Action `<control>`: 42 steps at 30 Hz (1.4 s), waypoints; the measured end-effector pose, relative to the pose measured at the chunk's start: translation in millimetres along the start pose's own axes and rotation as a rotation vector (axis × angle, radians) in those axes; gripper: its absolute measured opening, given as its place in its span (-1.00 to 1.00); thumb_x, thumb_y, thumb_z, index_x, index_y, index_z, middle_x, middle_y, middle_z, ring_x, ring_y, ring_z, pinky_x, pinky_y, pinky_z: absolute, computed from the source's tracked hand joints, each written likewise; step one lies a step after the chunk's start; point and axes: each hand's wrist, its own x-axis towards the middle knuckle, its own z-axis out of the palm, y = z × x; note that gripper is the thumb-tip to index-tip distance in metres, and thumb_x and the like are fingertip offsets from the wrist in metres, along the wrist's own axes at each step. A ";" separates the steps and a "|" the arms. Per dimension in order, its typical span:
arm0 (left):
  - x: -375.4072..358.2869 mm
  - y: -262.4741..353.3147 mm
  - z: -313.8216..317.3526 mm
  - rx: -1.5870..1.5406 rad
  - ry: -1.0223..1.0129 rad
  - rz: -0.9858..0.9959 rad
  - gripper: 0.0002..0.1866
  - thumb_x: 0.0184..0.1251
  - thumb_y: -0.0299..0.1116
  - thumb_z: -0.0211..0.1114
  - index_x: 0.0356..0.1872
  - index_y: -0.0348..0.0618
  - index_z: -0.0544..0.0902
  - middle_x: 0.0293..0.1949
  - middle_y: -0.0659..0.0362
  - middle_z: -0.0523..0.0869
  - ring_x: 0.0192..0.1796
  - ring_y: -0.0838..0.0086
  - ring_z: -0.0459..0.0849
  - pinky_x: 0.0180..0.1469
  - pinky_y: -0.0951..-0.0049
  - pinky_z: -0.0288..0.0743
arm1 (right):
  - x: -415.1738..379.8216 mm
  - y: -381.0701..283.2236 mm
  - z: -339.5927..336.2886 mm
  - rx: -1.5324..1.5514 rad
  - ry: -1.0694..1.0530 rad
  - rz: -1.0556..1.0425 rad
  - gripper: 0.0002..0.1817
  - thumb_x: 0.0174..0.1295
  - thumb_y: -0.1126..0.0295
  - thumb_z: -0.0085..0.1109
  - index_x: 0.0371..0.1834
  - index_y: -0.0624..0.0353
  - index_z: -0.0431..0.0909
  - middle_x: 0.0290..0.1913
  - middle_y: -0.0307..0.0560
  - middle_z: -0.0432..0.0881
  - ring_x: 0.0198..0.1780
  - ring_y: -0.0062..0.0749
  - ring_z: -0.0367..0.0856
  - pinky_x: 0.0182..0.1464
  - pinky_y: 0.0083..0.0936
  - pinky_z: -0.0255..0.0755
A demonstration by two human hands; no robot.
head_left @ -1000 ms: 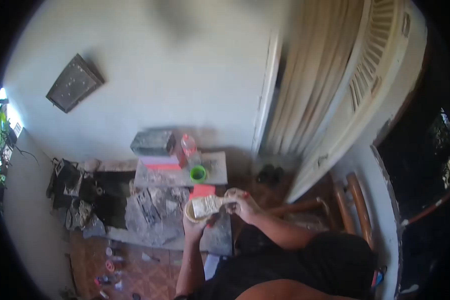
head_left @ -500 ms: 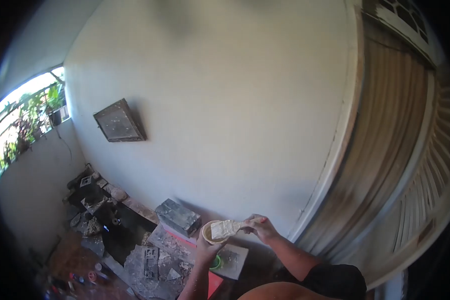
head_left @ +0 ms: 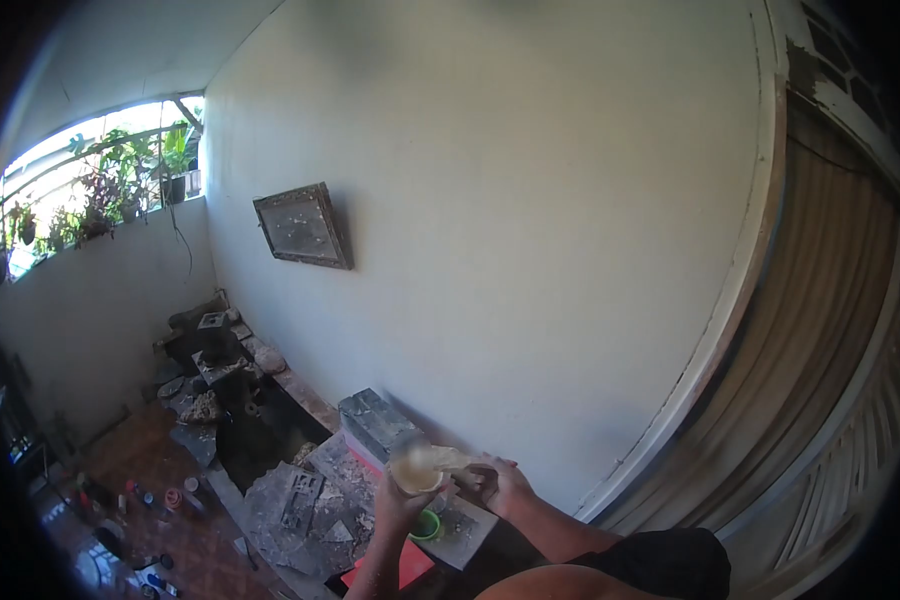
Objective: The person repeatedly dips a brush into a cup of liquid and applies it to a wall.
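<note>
Up over the green cup (head_left: 426,525), the left hand (head_left: 396,507) holds a small round tub (head_left: 416,481). Its fingers are curled round the side of the tub. The tub is pale, like cream, and its round mouth tips toward the camera. It looks pale inside too, but it is too blurry to tell what it has in it. Up and to the right of the green cup, the right hand (head_left: 503,487) holds a brush (head_left: 448,457) by its handle end, with the fingers bent close. The brush is wide, flat and creamy white, and its head is over the mouth of the tub. It is blurry, so I cannot tell whether the brush touches the rim.

The green cup is round and bright, and it stands on a low grey table (head_left: 470,534). Behind the cup and to its left is a grey block (head_left: 376,422) with something pink under it. Nearer than the cup is a flat red thing (head_left: 413,563), partly behind the left arm. To the left of the cup lie flat grey slabs (head_left: 268,510) with crumbs about them. High above the cup and to its left, a dark frame (head_left: 303,228) hangs tilted on the white wall (head_left: 510,220).
</note>
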 end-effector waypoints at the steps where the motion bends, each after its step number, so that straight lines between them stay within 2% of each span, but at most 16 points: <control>1: 1.3 -1.6 -4.8 -0.030 0.003 0.019 -0.29 -0.13 -0.36 0.66 0.12 -0.27 0.54 0.04 -0.02 0.72 0.09 0.24 0.73 0.15 0.27 0.57 | 1.2 4.1 2.6 -0.051 0.042 -0.026 -0.87 0.34 0.35 0.30 -0.15 0.08 0.57 -0.27 -0.14 0.66 -0.35 -0.41 0.61 -0.29 -0.39 0.56; 11: 3.0 -20.4 4.5 -0.098 -0.102 0.018 -0.33 -0.07 -0.40 0.61 0.14 -0.26 0.51 0.01 -0.02 0.71 0.09 0.23 0.71 0.14 0.27 0.55 | -32.9 -3.6 2.0 -0.015 0.130 -0.155 -0.74 0.42 0.37 0.22 -0.51 -0.04 0.56 -0.33 -0.13 0.69 -0.45 -0.50 0.54 -0.39 -0.47 0.40; 15: 18.7 -57.3 29.3 -0.330 -0.187 -0.066 -0.38 0.03 -0.37 0.60 0.14 -0.24 0.53 -0.02 0.07 0.72 0.03 0.33 0.71 0.11 0.32 0.56 | 19.8 -43.1 -24.0 0.144 0.082 -0.120 -0.94 0.40 0.39 0.24 -0.23 0.09 0.60 -0.39 -0.17 0.63 -0.48 -0.54 0.52 -0.45 -0.48 0.41; 18: 36.0 -52.4 37.5 -0.498 -0.297 -0.190 -0.41 0.11 -0.34 0.58 0.17 -0.24 0.54 -0.01 0.13 0.72 0.02 0.40 0.69 0.10 0.34 0.55 | 31.8 -141.2 41.6 0.025 -0.034 -0.385 -0.79 0.30 0.59 0.18 -0.03 0.15 0.57 -0.35 -0.20 0.60 -0.44 -0.51 0.54 -0.38 -0.53 0.53; 20: 44.5 -50.5 44.1 -0.500 -0.310 -0.169 -0.41 0.11 -0.35 0.57 0.17 -0.24 0.54 -0.01 0.13 0.72 0.02 0.40 0.69 0.09 0.34 0.55 | 53.9 -238.8 84.5 -0.023 -0.073 -0.616 -0.69 0.28 0.65 0.07 0.05 0.09 0.53 -0.17 -0.13 0.65 -0.26 -0.44 0.59 -0.32 -0.45 0.57; 21: 48.8 -50.5 47.1 -0.500 -0.311 -0.155 -0.42 0.11 -0.35 0.57 0.16 -0.24 0.54 -0.01 0.13 0.72 0.02 0.40 0.69 0.09 0.34 0.55 | 57.6 -291.2 116.3 -0.083 -0.037 -0.799 -0.75 0.43 0.48 0.02 0.13 0.11 0.49 -0.05 -0.05 0.65 -0.13 -0.34 0.61 -0.23 -0.37 0.60; 22: 52.5 -49.3 48.8 -0.505 -0.314 -0.150 -0.42 0.12 -0.36 0.56 0.16 -0.24 0.54 -0.01 0.13 0.72 0.01 0.40 0.69 0.08 0.35 0.55 | 48.6 -336.3 161.3 0.149 0.017 -0.918 -0.79 0.49 0.23 0.13 -0.11 0.15 0.58 -0.19 -0.11 0.67 -0.32 -0.40 0.63 -0.36 -0.46 0.58; 25: 57.7 -62.2 53.7 -0.491 -0.278 -0.144 -0.44 0.12 -0.38 0.55 0.16 -0.24 0.55 -0.02 0.13 0.72 0.02 0.41 0.69 0.09 0.35 0.55 | -41.8 -426.8 281.8 -0.820 0.337 -1.694 -0.60 0.37 0.04 0.25 -0.35 0.19 0.57 -0.47 -0.23 0.63 -0.48 -0.52 0.57 -0.44 -0.48 0.47; 28: 55.5 -72.4 53.7 -0.492 -0.253 -0.213 -0.40 0.09 -0.40 0.56 0.18 -0.24 0.53 -0.01 0.13 0.72 0.03 0.40 0.69 0.10 0.34 0.57 | -98.5 -512.0 359.9 -1.685 0.586 -2.163 -0.71 0.33 0.22 0.24 -0.05 0.19 0.56 -0.14 0.08 0.65 -0.15 -0.15 0.62 -0.03 -0.23 0.52; 29: 52.7 -76.3 54.0 -0.482 -0.242 -0.235 -0.39 0.08 -0.40 0.56 0.18 -0.24 0.52 0.00 0.13 0.71 0.03 0.40 0.70 0.11 0.33 0.57 | -122.4 -494.3 382.1 -1.723 0.530 -1.964 -0.53 0.32 0.42 0.22 0.31 0.19 0.54 0.19 0.18 0.65 0.21 -0.08 0.64 0.26 -0.24 0.51; 32: 33.0 -90.4 54.7 -0.418 -0.184 -0.261 -0.33 0.06 -0.39 0.58 0.21 -0.25 0.48 0.03 0.11 0.70 0.06 0.40 0.69 0.13 0.33 0.57 | -102.9 -554.0 397.4 -1.888 0.564 -2.815 -0.76 0.30 0.45 0.22 -0.01 0.27 0.69 -0.08 0.08 0.77 -0.06 -0.18 0.75 0.05 -0.31 0.61; 35: 10.6 -88.9 54.1 -0.405 -0.210 -0.265 -0.29 0.05 -0.38 0.59 0.24 -0.27 0.45 0.07 0.08 0.68 0.10 0.39 0.68 0.17 0.33 0.55 | -88.3 -573.6 400.9 -2.415 1.134 -2.019 -0.81 0.30 0.43 0.22 -0.08 0.26 0.67 -0.12 0.09 0.76 -0.10 -0.18 0.75 -0.01 -0.26 0.63; 36: 4.6 -87.5 54.2 -0.422 -0.179 -0.263 -0.25 0.03 -0.35 0.61 0.25 -0.28 0.43 0.09 0.07 0.67 0.12 0.38 0.67 0.19 0.33 0.54 | -73.2 -582.6 388.3 -2.513 1.005 -2.282 -0.86 0.31 0.41 0.22 -0.23 0.29 0.63 -0.26 0.06 0.73 -0.25 -0.27 0.72 -0.13 -0.30 0.60; 38: 1.2 -82.4 51.4 -0.422 -0.150 -0.273 -0.24 0.02 -0.34 0.62 0.25 -0.28 0.43 0.09 0.07 0.67 0.12 0.37 0.67 0.19 0.32 0.54 | -60.6 -566.8 370.3 -2.590 0.354 -2.445 -0.63 0.37 0.11 0.17 -0.38 0.22 0.61 -0.37 0.12 0.69 -0.39 0.04 0.67 -0.18 -0.10 0.57; 41: 1.9 -86.8 49.1 -0.400 -0.166 -0.266 -0.24 0.01 -0.35 0.62 0.25 -0.28 0.43 0.09 0.07 0.67 0.11 0.36 0.68 0.19 0.31 0.54 | -45.3 -495.3 334.6 -2.796 0.044 -1.980 -0.73 0.34 0.22 0.19 -0.34 0.21 0.65 -0.35 0.13 0.71 -0.24 0.08 0.68 -0.08 -0.09 0.56; 42: 4.0 -89.6 47.7 -0.382 -0.187 -0.259 -0.24 0.01 -0.35 0.62 0.25 -0.28 0.43 0.09 0.07 0.67 0.12 0.37 0.68 0.19 0.31 0.54 | -60.0 -463.2 334.2 -2.798 0.167 -1.667 -0.72 0.34 0.20 0.19 -0.30 0.22 0.66 -0.30 0.09 0.72 -0.23 0.02 0.68 -0.06 -0.14 0.54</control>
